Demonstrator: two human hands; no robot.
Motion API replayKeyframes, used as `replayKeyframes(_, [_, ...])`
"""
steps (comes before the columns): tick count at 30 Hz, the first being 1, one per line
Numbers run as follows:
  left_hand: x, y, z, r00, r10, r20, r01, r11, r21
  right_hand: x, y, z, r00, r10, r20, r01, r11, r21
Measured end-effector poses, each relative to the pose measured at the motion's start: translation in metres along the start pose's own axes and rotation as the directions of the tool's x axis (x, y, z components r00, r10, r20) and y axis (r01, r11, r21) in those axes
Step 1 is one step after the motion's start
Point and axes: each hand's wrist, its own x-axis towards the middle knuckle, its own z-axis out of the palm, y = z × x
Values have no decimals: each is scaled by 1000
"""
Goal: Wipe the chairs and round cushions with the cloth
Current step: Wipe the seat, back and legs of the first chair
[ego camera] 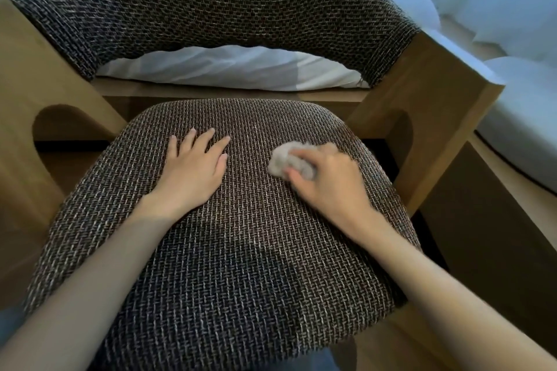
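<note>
A wooden armchair (428, 105) fills the view, with a brown woven seat cushion (229, 250) and a matching woven backrest (211, 3). My left hand (193, 166) rests flat on the left part of the seat, fingers straight and spread. On the right part of the seat, my right hand (328, 181) grips a crumpled pale grey cloth (286, 159) and presses it against the fabric. The cloth is blurred.
White bedding (497, 9) lies behind and to the right of the chair and shows through the gap under the backrest. A wooden bed frame (482, 205) stands close to the chair's right armrest. The left armrest (30, 117) has a rounded cut-out.
</note>
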Motion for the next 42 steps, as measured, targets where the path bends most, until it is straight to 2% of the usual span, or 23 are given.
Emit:
replayKeyframes(2, [0,2,-1,1000,-7,6,7,1000,2,-20,-11,-1,996,-78,44,75,996,57])
replayKeyframes(4, [-2,5,-1,1000,-8,15,8,1000,-12,-18,1,-7,996,-87,17,86,996,25])
replayKeyframes(7, [-9,17,2,999,24,40,-23,999,-23,7,38,-21,994,38,-100,-52,988,-145])
replayKeyframes(10, [-15,33,7,997,57,59,-54,998,-36,11,47,-21,973,161,-166,-185,972,-142])
replayKeyframes(12, [-15,39,8,996,68,54,-66,997,-33,-10,23,-13,986,109,-128,-121,989,-87])
replayKeyframes(15, [-14,40,8,996,75,41,-74,997,-28,-54,-16,-12,997,-68,-33,70,996,58])
replayKeyframes(17, [-14,39,9,996,82,31,-81,996,-31,-59,-9,-19,992,-118,-35,120,991,66])
replayKeyframes(20, [-14,37,10,996,90,19,-89,995,-46,-39,33,-35,988,2,-155,-15,996,-84])
replayKeyframes(23, [-13,36,10,995,98,2,-98,994,-48,-41,47,-37,968,117,-224,-145,983,-116])
replayKeyframes(25, [-12,36,10,995,103,-4,-103,993,-54,-59,24,-27,964,90,-249,-116,989,-92])
replayKeyframes(28, [-13,37,10,995,104,2,-104,993,-50,-92,-11,-14,978,-22,-207,27,999,21])
replayKeyframes(30, [-13,36,10,995,101,2,-100,994,-50,-100,-9,-17,977,-84,-194,97,994,57])
replayKeyframes(32, [-13,35,10,994,105,0,-105,993,-54,-94,12,-28,968,-58,-244,68,997,35])
replayKeyframes(35, [-15,35,11,993,115,-17,-116,991,-59,-83,46,-47,934,79,-349,-81,997,11])
replayKeyframes(37, [-15,35,11,993,119,-24,-120,991,-59,-85,50,-47,917,129,-377,-129,991,24])
replayKeyframes(40, [-15,36,11,994,108,-18,-108,993,-45,-96,28,-34,923,107,-371,-128,991,-33])
replayKeyframes(42, [-16,36,11,995,101,-22,-102,994,-42,-103,5,-24,944,64,-323,-65,998,8])
